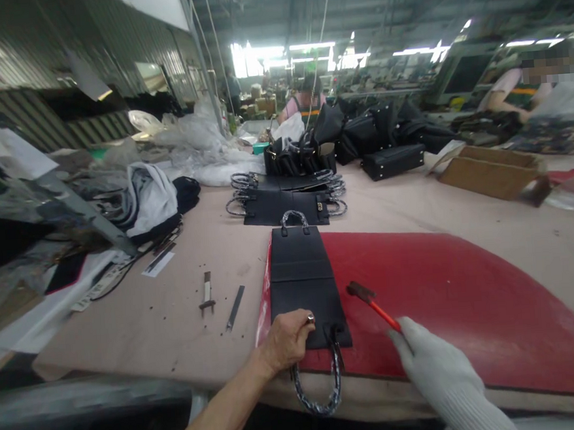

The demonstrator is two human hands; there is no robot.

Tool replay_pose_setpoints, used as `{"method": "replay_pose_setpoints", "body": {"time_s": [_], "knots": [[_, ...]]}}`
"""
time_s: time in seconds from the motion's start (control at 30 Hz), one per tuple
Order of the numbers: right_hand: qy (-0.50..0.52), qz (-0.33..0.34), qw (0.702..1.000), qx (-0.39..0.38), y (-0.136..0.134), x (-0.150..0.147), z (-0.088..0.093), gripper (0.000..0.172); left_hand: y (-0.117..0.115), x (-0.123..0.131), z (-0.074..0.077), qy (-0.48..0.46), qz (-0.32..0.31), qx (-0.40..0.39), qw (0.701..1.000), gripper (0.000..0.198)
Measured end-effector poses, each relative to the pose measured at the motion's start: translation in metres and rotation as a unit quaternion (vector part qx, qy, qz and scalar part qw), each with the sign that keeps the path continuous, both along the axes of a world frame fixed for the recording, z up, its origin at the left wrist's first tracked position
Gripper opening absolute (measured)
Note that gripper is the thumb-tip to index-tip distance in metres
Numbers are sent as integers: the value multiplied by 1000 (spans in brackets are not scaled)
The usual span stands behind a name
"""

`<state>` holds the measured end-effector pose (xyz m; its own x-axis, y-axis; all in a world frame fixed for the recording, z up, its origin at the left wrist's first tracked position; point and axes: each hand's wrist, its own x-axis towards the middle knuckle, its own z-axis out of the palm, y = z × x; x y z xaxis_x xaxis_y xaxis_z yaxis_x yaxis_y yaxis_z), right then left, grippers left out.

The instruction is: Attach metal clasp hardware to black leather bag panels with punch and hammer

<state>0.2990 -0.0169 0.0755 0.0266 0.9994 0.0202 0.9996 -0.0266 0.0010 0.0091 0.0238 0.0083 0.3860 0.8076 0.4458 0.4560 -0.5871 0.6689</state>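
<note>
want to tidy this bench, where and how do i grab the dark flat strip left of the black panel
Probably best pinched midway along the dark strip, across its long edges, from above: it lies flat and is much longer than wide. Coming in from its left side should stay clear of the person's left hand and the black panel, both to its right.

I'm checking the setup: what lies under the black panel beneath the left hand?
A red mat shows along both sides of the black panel, evidently running beneath; whatever else it covers is hidden.
</note>
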Motion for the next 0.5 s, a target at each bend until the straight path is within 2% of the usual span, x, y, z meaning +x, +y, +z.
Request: {"method": "replay_pose_setpoints", "body": {"time_s": [0.07,0.13,0.23,0.3,0.37,0.43,0.5], "knots": [[-9,-7,998,65,9,10,-23,33,-1,1,0,-2,6,0,1000,12],[-7,25,987,159,14,10,-42,36,-2,2,0,-2,14,-9,1000,12],[58,100,961,252,11,-19,-60,39,-5,3,0,-4,21,-42,999,14],[120,139,952,243,3,-51,-67,41,-6,5,-1,-23,34,-83,996,14],[157,143,952,219,-3,-82,-73,54,-4,7,-1,-80,63,-144,984,15],[182,126,953,205,-7,-103,-78,66,0,6,0,-195,110,-214,951,19],[202,112,952,199,-11,-111,-81,71,6,-2,3,-292,160,-252,908,28]]}}
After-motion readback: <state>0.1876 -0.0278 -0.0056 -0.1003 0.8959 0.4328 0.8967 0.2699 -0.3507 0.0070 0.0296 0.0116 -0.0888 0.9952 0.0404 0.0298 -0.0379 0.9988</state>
